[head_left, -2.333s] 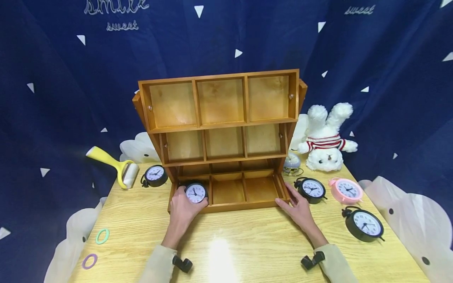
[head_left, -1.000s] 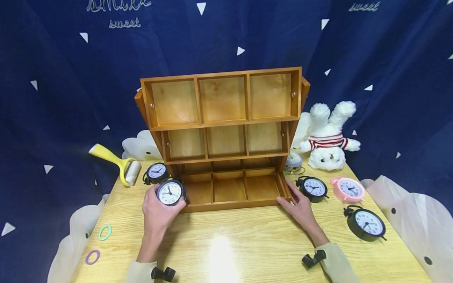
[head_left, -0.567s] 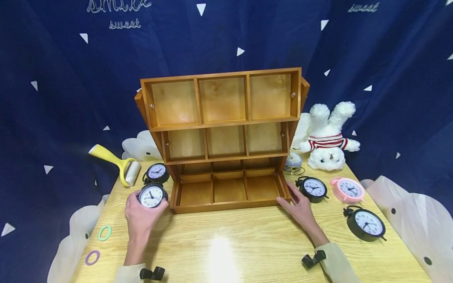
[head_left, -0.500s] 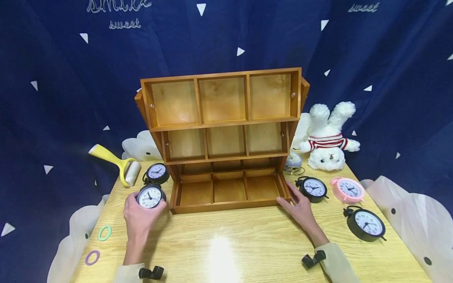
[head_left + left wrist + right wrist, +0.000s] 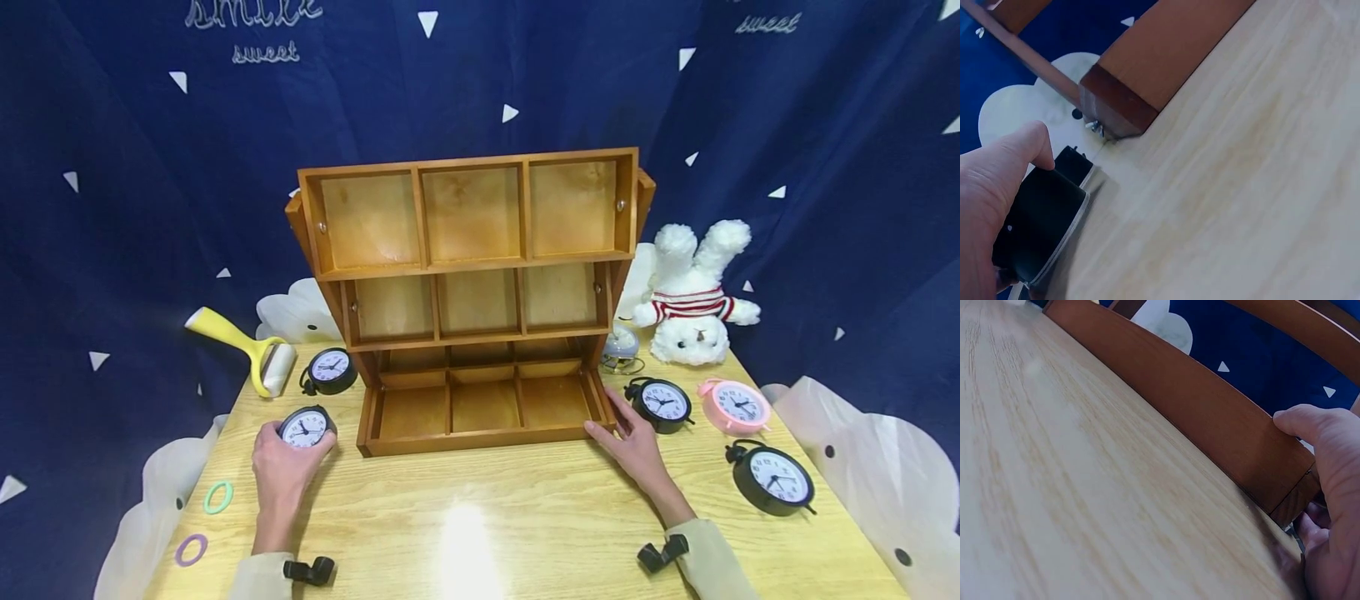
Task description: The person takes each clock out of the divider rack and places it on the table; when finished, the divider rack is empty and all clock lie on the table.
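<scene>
My left hand grips a black twin-bell alarm clock by its sides, just left of the wooden tiered box. In the left wrist view the clock's dark casing sits close to the tabletop, with the thumb on its edge; whether it touches the wood I cannot tell. My right hand holds the front right corner of the wooden tiered box. Its thumb rests on the front rim in the right wrist view, the other fingers lying at the outer side. The box's three tiers are spread apart, and its visible compartments are bare.
Another black alarm clock and a yellow-handled lint roller lie behind the left hand. Green and purple rings lie front left. Black and pink clocks and a plush toy stand right.
My left hand has lifted the black clock out of the lowest left compartment, carried it left and lowered it toward the table. The right hand has kept its place on the box corner.
</scene>
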The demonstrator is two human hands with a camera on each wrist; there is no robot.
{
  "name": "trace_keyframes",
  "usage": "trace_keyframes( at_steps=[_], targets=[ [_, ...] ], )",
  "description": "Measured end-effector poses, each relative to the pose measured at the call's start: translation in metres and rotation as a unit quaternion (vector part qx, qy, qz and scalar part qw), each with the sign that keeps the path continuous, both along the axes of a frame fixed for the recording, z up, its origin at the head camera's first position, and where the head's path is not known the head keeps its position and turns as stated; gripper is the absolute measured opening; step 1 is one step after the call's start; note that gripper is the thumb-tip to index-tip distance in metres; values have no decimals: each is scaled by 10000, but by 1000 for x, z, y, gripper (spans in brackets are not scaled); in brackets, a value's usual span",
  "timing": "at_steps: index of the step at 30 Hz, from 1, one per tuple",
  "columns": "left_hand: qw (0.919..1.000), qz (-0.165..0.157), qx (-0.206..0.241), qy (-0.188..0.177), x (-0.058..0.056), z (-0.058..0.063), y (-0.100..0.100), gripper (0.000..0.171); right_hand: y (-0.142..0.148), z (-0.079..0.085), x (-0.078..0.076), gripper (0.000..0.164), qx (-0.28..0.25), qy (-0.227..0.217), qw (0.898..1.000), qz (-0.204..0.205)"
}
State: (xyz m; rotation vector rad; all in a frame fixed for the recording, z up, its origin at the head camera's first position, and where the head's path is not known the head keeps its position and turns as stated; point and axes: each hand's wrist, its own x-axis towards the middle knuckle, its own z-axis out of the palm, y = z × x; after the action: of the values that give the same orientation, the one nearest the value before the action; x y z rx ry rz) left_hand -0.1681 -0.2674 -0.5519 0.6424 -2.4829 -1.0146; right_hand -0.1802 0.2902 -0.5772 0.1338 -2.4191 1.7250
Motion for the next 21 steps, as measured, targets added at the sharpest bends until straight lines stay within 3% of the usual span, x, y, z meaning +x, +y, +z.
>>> trace_keyframes(
  at_steps=[12,15,21],
  targets=[
    [9998,-142,65,-81,-1,3,2,93,1,3,-1,77,-23,27,10000,-16],
    [9995,-208,-135,172,0,3,7,98,1,5,-1,77,-32,-19,10000,-3],
    [9897,-616,-453,1208,3,4,26,96,1,6,-1,77,-62,-55,10000,-11]
  ],
)
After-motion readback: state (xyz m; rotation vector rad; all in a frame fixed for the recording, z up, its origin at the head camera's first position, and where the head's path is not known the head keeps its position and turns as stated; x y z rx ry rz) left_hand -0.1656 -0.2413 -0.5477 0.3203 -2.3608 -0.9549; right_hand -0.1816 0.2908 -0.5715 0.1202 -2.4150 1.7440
